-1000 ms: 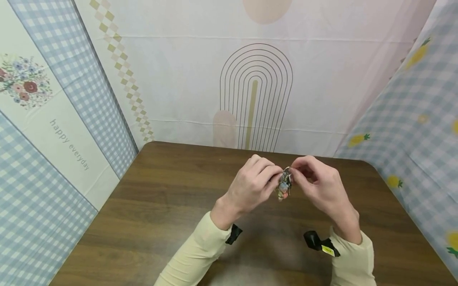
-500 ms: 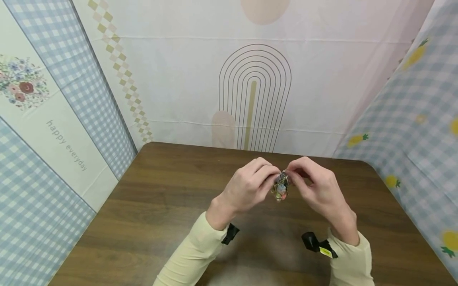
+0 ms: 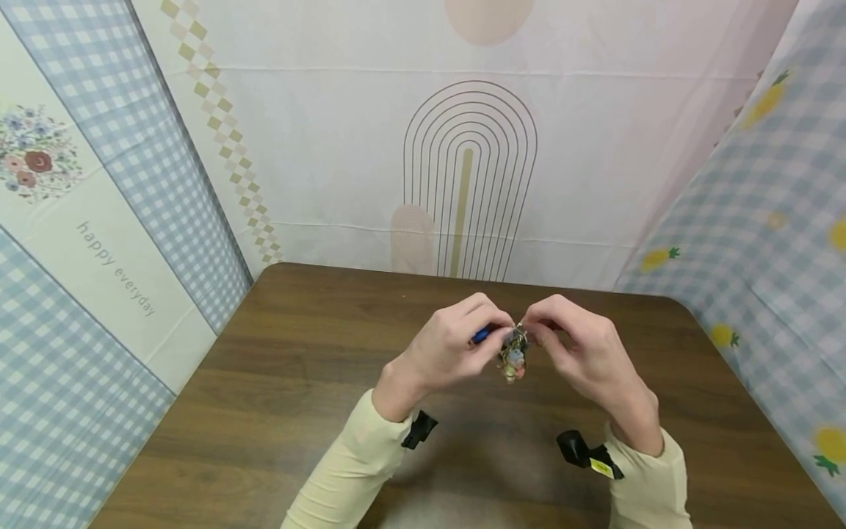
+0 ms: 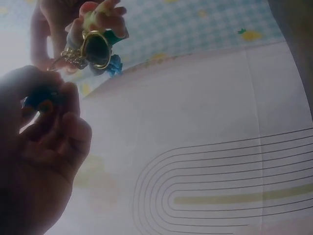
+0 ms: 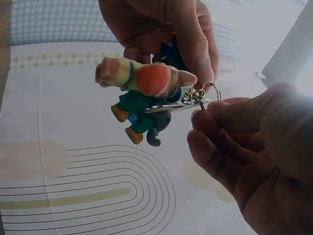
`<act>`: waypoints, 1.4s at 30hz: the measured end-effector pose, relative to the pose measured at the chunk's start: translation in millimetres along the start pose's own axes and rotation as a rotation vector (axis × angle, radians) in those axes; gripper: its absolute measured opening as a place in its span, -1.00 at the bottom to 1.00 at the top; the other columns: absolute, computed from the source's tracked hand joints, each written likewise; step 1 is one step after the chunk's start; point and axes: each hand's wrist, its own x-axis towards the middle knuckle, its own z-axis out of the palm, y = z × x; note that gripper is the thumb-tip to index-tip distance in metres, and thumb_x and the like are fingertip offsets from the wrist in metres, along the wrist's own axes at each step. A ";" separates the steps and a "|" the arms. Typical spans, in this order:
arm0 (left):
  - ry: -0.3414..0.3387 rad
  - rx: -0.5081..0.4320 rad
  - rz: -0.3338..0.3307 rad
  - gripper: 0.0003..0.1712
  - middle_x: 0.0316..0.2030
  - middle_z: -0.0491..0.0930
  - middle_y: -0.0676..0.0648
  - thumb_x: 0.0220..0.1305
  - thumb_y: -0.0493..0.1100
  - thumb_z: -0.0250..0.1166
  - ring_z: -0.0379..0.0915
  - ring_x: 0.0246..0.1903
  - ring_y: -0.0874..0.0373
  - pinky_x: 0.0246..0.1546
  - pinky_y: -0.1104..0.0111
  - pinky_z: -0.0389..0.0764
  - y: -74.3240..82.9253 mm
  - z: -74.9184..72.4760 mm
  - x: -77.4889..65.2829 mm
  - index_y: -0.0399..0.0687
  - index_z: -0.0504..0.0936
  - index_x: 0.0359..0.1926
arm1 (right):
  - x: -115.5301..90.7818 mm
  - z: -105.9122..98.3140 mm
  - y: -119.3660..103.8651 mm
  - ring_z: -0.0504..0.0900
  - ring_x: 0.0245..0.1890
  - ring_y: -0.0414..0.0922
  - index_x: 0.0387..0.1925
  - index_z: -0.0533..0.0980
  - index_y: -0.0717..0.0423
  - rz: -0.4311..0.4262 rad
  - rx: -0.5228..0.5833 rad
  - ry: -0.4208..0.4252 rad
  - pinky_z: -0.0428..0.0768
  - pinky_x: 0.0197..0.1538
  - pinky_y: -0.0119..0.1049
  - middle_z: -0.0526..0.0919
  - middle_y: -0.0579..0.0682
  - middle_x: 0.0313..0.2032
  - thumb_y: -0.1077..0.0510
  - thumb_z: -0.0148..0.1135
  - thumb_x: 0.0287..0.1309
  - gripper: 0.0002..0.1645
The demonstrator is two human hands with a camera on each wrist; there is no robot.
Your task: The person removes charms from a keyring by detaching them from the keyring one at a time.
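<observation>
Both hands meet over the table around a bunch of figurine keychains (image 3: 512, 358). In the right wrist view, my right hand (image 5: 254, 142) pinches the thin metal split ring (image 5: 218, 93) between thumb and fingertips. From it hang a red-and-cream figurine (image 5: 152, 79), a green one with a grey head and orange feet (image 5: 134, 107), and a flat metal piece. The left wrist view also shows a round gold-rimmed charm (image 4: 97, 50). My left hand (image 3: 449, 338) grips a blue figurine (image 3: 481, 335), its fingertips right at the ring; part of this figurine is hidden by the fingers.
The brown wooden table (image 3: 297, 382) lies below the hands. Behind it hangs a pale curtain (image 3: 330, 147) with an arch print, with checked cloths (image 3: 740, 220) at the sides. A black wrist camera (image 3: 573, 448) sits at the right cuff.
The hands and keychains have shifted slightly left and down. A blue figurine now shows between the left fingers, where it was hidden before. The right hand keeps its pinch.
</observation>
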 end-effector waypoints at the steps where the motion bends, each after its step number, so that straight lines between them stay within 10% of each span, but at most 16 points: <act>1: -0.013 -0.010 -0.004 -0.95 -0.32 0.57 0.00 0.28 -0.28 0.29 0.49 -0.33 0.31 -0.20 0.65 0.53 -1.1 -0.3 0.5 -0.16 0.61 -0.25 | 0.7 -0.3 1.6 0.46 -0.39 -0.43 -0.33 0.57 0.13 -0.010 0.005 -0.005 0.45 -0.31 -0.60 0.60 -0.15 -0.35 0.18 0.15 0.36 -0.85; 7: -0.078 -0.040 -0.025 -0.93 -0.30 0.58 0.00 0.25 -0.30 0.32 0.48 -0.32 0.31 -0.23 0.61 0.53 -7.2 -1.4 4.5 -0.15 0.62 -0.25 | 4.4 -0.8 11.3 0.46 -0.39 -0.42 -0.33 0.57 0.12 -0.051 0.036 -0.027 0.45 -0.31 -0.59 0.60 -0.15 -0.36 0.02 0.03 0.43 -0.67; 13: -0.089 -0.014 -0.049 -0.95 -0.29 0.59 -0.01 0.30 -0.29 0.26 0.49 -0.29 0.30 -0.18 0.61 0.53 -11.1 -0.5 7.8 -0.16 0.61 -0.22 | 7.3 3.7 16.9 0.47 -0.38 -0.40 -0.30 0.59 0.10 -0.070 0.074 -0.063 0.44 -0.30 -0.57 0.62 -0.17 -0.35 0.26 0.23 0.28 -0.96; 17: -0.090 -0.021 -0.072 -0.95 -0.30 0.58 0.00 0.30 -0.28 0.26 0.47 -0.31 0.31 -0.20 0.64 0.51 -10.8 -1.3 8.1 -0.16 0.59 -0.22 | 7.8 4.7 15.8 0.50 -0.37 -0.39 -0.30 0.60 0.10 -0.049 0.067 -0.054 0.46 -0.28 -0.58 0.63 -0.17 -0.34 0.46 0.35 0.03 -0.74; 28: -0.038 0.001 -0.086 -0.96 -0.35 0.54 0.01 0.26 -0.29 0.24 0.42 -0.37 0.31 -0.29 0.67 0.46 -9.6 -0.4 7.2 -0.16 0.58 -0.26 | 8.1 8.0 17.0 0.50 -0.32 -0.34 -0.28 0.60 0.14 -0.049 0.120 -0.023 0.46 -0.23 -0.58 0.63 -0.07 -0.33 0.37 0.31 0.14 -0.87; 42: 0.008 0.171 -0.014 -0.96 -0.35 0.53 0.00 0.30 -0.28 0.22 0.48 -0.37 0.30 -0.28 0.63 0.53 -5.5 3.2 9.5 -0.17 0.57 -0.29 | 5.4 9.0 10.0 0.42 -0.54 -0.40 -0.35 0.60 -0.03 0.177 0.073 -0.065 0.42 -0.46 -0.59 0.56 -0.24 -0.45 0.39 0.34 0.08 -0.76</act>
